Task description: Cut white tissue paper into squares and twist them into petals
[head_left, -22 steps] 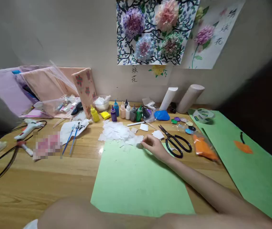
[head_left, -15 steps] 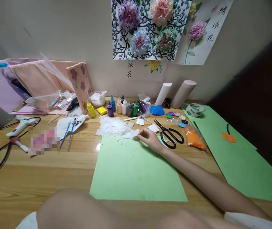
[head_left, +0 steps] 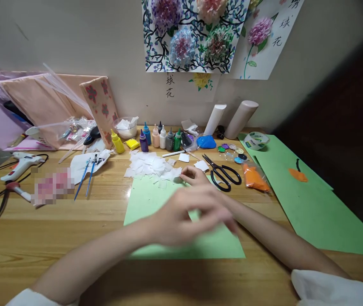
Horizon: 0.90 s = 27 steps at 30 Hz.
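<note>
My right hand (head_left: 197, 175) rests at the right end of a loose pile of thin white paper pieces (head_left: 151, 165), thumb and forefinger pinched on a piece at its edge. Below the pile lies a light green sheet (head_left: 151, 197). My left hand (head_left: 189, 216) hangs over this sheet, smeared by motion, with fingers apart and nothing seen in them. It partly hides the sheet and my right wrist. Black-handled scissors (head_left: 216, 166) lie half open just right of my right hand. Small white paper squares (head_left: 201, 165) sit behind it.
Several paint bottles (head_left: 163, 139) line the back. At left are a glue gun (head_left: 24, 165) and blue brushes (head_left: 82, 180). An orange clay bag (head_left: 254, 177), a tape roll (head_left: 256, 140) and more green sheets (head_left: 321, 216) lie right. Flower pictures (head_left: 188, 61) hang on the wall.
My left hand has come up from the lower edge to above the green sheet. My right hand stays at the paper pile's edge. The view has shifted slightly.
</note>
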Each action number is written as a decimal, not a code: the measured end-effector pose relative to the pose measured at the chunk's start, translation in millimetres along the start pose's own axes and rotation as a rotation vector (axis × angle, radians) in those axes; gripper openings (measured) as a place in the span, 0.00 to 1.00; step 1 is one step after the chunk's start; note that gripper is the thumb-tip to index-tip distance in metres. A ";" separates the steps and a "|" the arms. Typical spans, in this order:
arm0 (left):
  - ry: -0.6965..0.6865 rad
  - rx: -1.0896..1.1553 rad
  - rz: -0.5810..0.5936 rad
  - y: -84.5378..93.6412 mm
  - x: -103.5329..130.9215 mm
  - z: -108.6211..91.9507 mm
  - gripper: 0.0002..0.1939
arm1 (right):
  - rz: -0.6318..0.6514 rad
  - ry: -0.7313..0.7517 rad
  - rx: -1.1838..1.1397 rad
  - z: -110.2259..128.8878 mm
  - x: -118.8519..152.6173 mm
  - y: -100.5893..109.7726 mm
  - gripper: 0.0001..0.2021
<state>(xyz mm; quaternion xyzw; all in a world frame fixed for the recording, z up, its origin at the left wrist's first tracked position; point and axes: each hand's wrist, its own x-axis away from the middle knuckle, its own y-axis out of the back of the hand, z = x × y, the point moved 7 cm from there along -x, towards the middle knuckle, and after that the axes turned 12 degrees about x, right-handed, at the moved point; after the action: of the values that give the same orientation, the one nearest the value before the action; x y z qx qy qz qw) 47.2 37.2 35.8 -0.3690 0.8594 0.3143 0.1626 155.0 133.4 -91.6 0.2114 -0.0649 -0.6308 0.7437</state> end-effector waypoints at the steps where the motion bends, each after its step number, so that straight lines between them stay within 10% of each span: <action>1: 0.095 0.014 -0.087 8.1 -2.8 24.8 0.17 | 0.001 0.007 -0.006 1.3 -0.2 0.0 0.10; 4: 0.392 -0.170 -0.391 33.7 8.0 99.6 0.12 | 0.017 -0.004 -0.018 2.3 -0.7 -0.6 0.11; 7: 0.442 -0.276 -0.339 32.3 17.8 135.4 0.09 | 0.027 -0.030 -0.015 1.0 -0.8 -0.3 0.10; 27: 0.406 -0.290 -0.192 17.8 21.7 135.7 0.11 | 0.104 -0.055 -0.010 -4.1 3.9 -1.9 0.08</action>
<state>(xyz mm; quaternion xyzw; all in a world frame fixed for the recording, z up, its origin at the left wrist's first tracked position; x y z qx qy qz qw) 25.9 124.8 -69.6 -0.5237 0.7816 0.3367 -0.0387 155.6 130.3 -96.7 0.1867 -0.0933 -0.5974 0.7743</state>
